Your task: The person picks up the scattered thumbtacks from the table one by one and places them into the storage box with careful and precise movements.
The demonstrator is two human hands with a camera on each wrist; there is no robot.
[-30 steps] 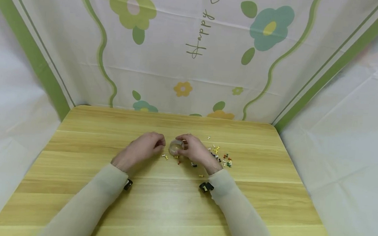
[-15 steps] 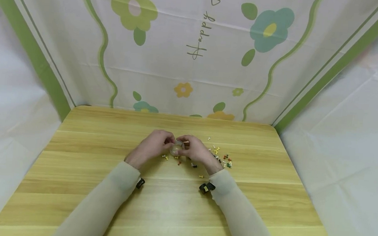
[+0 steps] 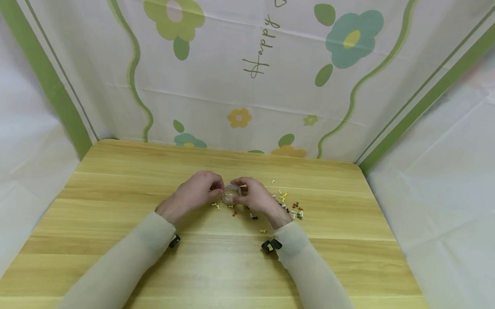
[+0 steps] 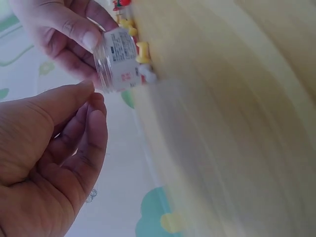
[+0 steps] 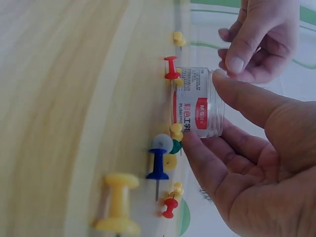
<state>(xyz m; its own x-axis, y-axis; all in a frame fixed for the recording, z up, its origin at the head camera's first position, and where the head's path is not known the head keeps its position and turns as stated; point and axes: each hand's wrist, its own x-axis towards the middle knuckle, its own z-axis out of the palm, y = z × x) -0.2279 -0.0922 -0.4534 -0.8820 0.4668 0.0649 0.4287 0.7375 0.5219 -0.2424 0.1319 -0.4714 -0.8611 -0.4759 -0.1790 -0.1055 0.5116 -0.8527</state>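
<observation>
Pinching the clear, white-labelled jar (image 3: pixel 228 196) toward twelve o'clock on the pale wooden desk (image 3: pixel 221 277), the right hand (image 3: pixel 256 193) should hold it still; the left hand (image 3: pixel 196 189), at its nine o'clock, bunches fingertips, contents untellable.

Left hand (image 4: pixel 44 170) beside labelled jar (image 4: pixel 121 57), pushpins (image 4: pixel 142 52)
</observation>
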